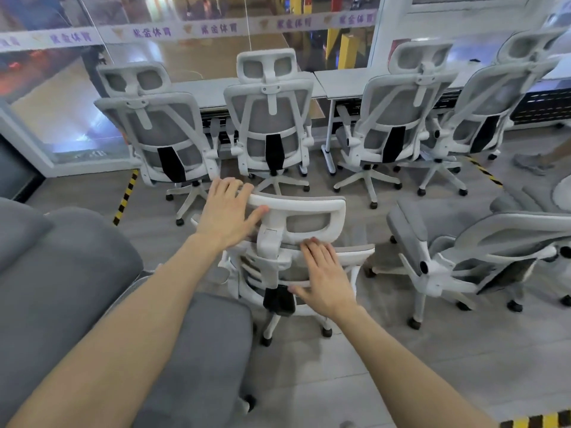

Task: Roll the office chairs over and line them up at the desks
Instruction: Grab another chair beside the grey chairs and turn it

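Note:
A white-framed office chair with grey mesh (pixel 304 208) stands just in front of me, its back towards me. My left hand (pixel 227 211) lies over the left end of its headrest, fingers draped across the top and thumb along the frame. My right hand (pixel 324 276) presses on the backrest, fingertips curled at its upper edge. Beyond it, several matching chairs are lined up facing the white desks (pixel 349 78): one at far left (pixel 167 131), one in the middle (pixel 272 118), one further right (pixel 398 118). Another chair (pixel 463 251) stands loose at my right, turned sideways.
A grey sofa (pixel 61 273) fills the lower left, close to the near chair. Yellow-black tape strips (pixel 125 199) mark the floor. A glass wall runs behind the desks. Another person's shoe (pixel 531 163) shows at far right. Open grey floor lies between me and the row.

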Demonstrator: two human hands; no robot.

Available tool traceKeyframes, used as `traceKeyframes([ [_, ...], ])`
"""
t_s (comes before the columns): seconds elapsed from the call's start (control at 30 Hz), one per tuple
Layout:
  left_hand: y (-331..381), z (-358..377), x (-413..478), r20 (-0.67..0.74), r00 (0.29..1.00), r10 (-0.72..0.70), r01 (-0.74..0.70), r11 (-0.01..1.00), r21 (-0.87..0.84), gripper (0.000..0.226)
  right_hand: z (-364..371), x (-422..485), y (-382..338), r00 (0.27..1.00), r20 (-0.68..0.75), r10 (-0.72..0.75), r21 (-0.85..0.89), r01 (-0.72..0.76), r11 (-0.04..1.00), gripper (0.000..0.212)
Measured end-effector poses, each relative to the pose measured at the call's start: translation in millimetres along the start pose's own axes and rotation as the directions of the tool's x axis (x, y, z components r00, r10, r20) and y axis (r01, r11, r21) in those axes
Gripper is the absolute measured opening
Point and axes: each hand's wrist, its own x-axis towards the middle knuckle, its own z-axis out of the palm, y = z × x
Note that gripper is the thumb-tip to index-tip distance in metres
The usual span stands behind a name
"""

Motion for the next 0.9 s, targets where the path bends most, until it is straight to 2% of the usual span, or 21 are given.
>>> traceKeyframes([
  [0.13,43,18,14,-0.09,0.995,-0.048,0.041,0.996,-0.076,0.066,-5,16,48,0.996,-0.078,0.043,0.008,-0.043,0.999,0.094],
  [0.23,87,29,28,-0.105,0.987,-0.124,0.107,0.983,-0.15,0.059,-17,26,91,0.992,-0.117,0.045,0.014,-0.043,0.999,0.086],
  [0.33,125,34,40,-0.122,0.979,-0.163,0.136,0.969,-0.207,0.052,-28,34,132,0.994,-0.099,0.045,0.055,-0.04,0.998,0.09],
  [0.47,153,36,41,-0.134,0.979,-0.15,0.123,0.973,-0.195,0.046,-33,35,166,0.996,-0.079,0.028,0.026,-0.026,0.999,0.095],
  [0.73,154,31,34,-0.143,0.981,-0.133,0.121,0.989,-0.09,0.044,-38,19,153,0.995,-0.078,0.059,0.01,-0.058,0.998,0.085],
  [0.8,154,27,30,-0.145,0.981,-0.126,0.118,0.991,-0.064,0.046,-42,11,140,0.991,-0.113,0.071,0.061,-0.064,0.996,0.074],
  [0.9,153,20,29,-0.116,0.989,-0.096,0.086,0.992,-0.089,0.052,-40,-8,112,0.978,-0.209,0.01,0.099,0.011,0.995,0.049],
])
